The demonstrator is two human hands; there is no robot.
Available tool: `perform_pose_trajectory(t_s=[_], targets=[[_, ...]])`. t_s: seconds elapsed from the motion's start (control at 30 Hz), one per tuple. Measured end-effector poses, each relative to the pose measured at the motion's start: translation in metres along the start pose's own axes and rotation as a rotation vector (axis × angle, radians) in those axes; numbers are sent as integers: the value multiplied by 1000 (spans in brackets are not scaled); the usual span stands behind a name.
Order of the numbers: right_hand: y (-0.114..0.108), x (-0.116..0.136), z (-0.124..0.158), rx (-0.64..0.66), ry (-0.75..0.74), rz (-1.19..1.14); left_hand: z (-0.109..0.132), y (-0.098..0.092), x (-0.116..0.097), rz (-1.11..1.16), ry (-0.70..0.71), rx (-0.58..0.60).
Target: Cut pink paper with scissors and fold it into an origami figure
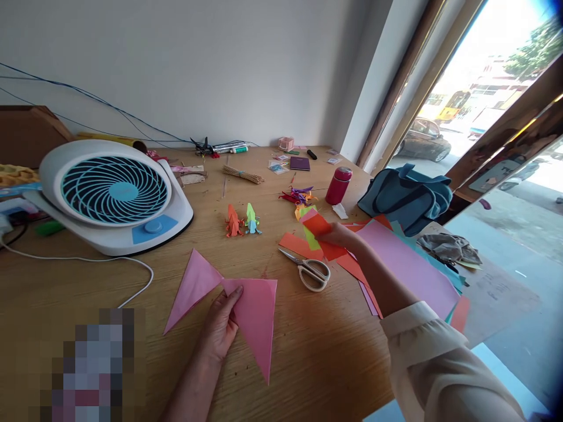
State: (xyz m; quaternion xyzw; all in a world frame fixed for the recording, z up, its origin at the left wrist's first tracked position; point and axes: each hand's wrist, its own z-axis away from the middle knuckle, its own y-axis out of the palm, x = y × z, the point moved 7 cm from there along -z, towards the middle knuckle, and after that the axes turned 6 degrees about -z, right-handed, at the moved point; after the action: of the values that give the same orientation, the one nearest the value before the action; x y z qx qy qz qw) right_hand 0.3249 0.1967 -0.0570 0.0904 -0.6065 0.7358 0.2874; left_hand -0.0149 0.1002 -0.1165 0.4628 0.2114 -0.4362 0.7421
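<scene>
Pink paper (246, 305) under flat left hand (220, 328)

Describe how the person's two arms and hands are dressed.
The left hand is bare, and its forearm shows no sleeve, glove or watch. The right hand is bare too; its arm wears a loose cream sleeve ending above the wrist. No rings are discernible.
</scene>
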Motion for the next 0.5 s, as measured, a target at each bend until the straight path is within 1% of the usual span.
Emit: perform_pose_trajectory(t_s=[0.07,0.1,0.17,0.27,0.37,0.43,0.5], targets=[[15,8,-2,128,-5,53,0,0,0,3,1,-1],[23,15,-3,157,-19,77,0,0,0,4,0,-3],[39,29,-4,172,-53,119,-1,0,0,4,2,-4],[54,42,-5,125,-65,150,0,0,-1,6,10,-1],[56,37,-3,82,-41,139,0,0,-1,6,5,1],[51,26,-2,80,-18,110,0,0,0,5,-3,2],[42,11,-3,83,15,68,0,0,0,8,-8,5]])
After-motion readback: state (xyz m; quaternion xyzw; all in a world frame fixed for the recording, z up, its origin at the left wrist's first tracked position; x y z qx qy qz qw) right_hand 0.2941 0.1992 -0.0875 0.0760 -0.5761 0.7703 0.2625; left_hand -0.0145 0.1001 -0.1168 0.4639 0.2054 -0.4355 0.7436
